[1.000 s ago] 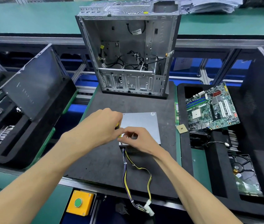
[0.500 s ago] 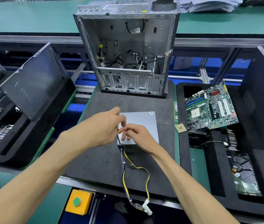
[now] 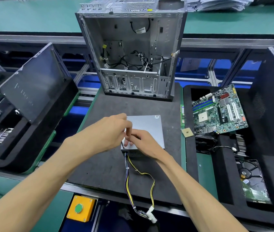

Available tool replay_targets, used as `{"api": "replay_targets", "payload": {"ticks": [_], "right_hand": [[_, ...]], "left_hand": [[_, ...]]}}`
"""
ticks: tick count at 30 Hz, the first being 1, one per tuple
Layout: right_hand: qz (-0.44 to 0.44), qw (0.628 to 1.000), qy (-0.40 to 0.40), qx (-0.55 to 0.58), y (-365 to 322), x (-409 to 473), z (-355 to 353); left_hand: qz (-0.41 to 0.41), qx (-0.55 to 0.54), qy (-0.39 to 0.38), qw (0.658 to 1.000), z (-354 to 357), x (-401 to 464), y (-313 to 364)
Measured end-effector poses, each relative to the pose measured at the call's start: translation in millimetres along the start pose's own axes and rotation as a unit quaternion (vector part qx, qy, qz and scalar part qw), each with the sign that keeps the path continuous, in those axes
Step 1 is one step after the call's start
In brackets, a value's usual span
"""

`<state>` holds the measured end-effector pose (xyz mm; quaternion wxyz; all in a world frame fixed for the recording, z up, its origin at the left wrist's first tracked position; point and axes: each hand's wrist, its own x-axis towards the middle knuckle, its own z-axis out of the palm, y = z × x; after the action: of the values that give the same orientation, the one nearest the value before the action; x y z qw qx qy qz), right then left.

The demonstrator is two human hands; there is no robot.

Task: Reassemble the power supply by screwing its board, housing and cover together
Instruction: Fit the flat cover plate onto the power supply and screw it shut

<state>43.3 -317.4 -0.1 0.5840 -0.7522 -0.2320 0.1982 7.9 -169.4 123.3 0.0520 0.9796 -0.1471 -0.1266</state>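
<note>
Power supply, a flat grey metal box, lay at the centre of the frame on the black mat, its near left corner hidden under both hands. The left hand curled round a thin screwdriver; only the shaft's lower end showed, and the tip's contact was too small to make out. The right hand pinched at that shaft, fingers bent. Compared with a second earlier, the yellow handle had vanished behind the left hand. Yellow and purple wires trailed toward the lower edge, ending in a white connector.
</note>
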Motion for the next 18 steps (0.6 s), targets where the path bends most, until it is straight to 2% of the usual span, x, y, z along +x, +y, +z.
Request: {"api": "replay_targets", "payload": {"ticks": [6,11,15,18], "right_hand": [[-0.003,1.0,-0.009,-0.015,7,1,2],[-0.003,1.0,-0.005,-0.02,6,0,1],[-0.009,1.0,-0.003,-0.024,5,-1,1],[-0.006,1.0,-0.004,-0.03,4,-1,2]], "left_hand": [[-0.141,0.073,0.039,0.987,6,0,-11],[-0.103,-0.008,0.057,0.993,2,-5,-12],[-0.046,-0.019,0.034,0.998,3,-5,-11],[-0.048,-0.027,0.051,0.997,8,-5,-10]]}}
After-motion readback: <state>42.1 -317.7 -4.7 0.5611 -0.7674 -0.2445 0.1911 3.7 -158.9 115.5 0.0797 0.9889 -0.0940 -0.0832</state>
